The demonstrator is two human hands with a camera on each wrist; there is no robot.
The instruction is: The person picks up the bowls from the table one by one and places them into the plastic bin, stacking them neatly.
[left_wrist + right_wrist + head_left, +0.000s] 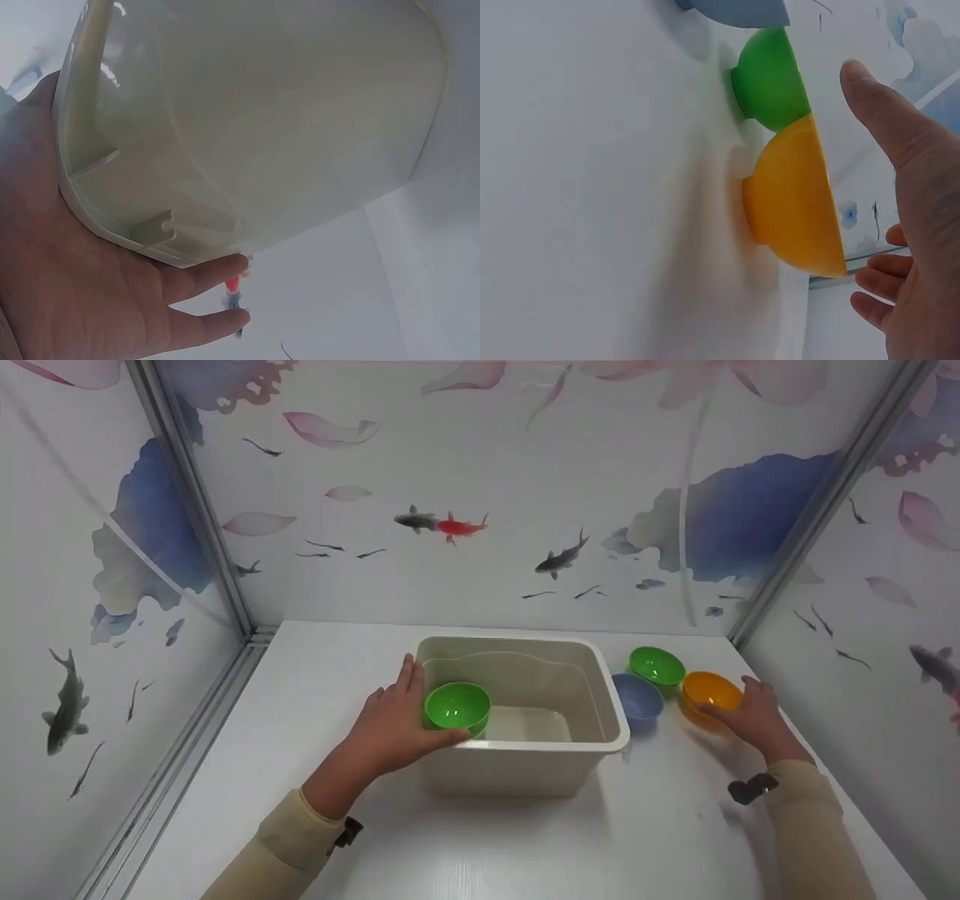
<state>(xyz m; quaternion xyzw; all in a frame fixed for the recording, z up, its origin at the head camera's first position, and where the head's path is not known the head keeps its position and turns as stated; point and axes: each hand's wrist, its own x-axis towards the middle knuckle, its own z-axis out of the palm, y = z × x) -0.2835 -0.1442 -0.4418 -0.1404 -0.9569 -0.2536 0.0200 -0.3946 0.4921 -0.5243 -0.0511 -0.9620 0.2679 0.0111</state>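
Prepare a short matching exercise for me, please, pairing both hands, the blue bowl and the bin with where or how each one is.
Column one
1. Left hand
2. Right hand
3. Blue bowl
4. Bin

Column two
A. Has a green bowl inside
B. Thumb close to the rim of the orange bowl
C. Stands on the table, by the bin's right side
D. Palm against the bin's left end

Right pairs: 1-D, 2-B, 3-C, 4-A.

A beige left sleeve and a matching right sleeve are worn, with a small black left wrist device and similar right wrist device fitted.
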